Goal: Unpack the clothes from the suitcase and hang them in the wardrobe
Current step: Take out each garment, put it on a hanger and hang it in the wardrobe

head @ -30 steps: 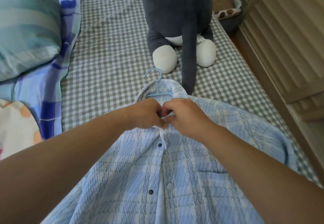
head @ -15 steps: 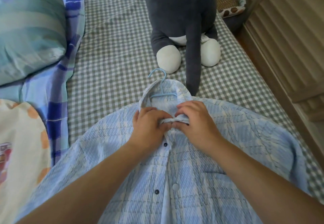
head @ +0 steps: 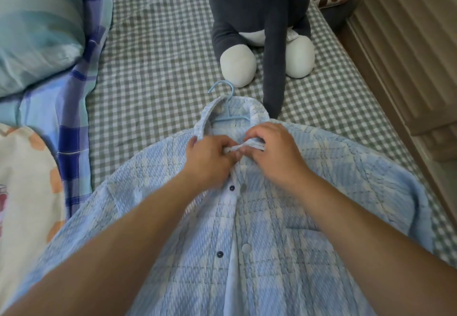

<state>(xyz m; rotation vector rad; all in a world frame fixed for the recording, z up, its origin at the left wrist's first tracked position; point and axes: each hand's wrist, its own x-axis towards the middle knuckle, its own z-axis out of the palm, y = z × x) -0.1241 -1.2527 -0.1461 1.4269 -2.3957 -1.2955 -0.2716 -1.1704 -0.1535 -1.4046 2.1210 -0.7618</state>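
A light blue plaid shirt (head: 284, 229) lies face up on the checked bed, front placket toward me, with dark snap buttons down its middle. A light blue plastic hanger (head: 226, 103) sits inside the collar, its hook poking out beyond the neck. My left hand (head: 210, 160) and my right hand (head: 272, 150) meet just below the collar, each pinching one edge of the shirt's front at the top snap. The suitcase and the wardrobe are out of view.
A grey and white plush toy (head: 262, 26) sits right beyond the collar. A teal pillow (head: 37, 26) and a blue plaid quilt (head: 71, 108) lie at left, a white and orange cloth (head: 24, 192) at the near left. The bed's wooden edge (head: 405, 128) runs along the right.
The view has shifted a little, showing more of the shirt's left side. Both hands have stayed at the collar, pinching the front edges together.
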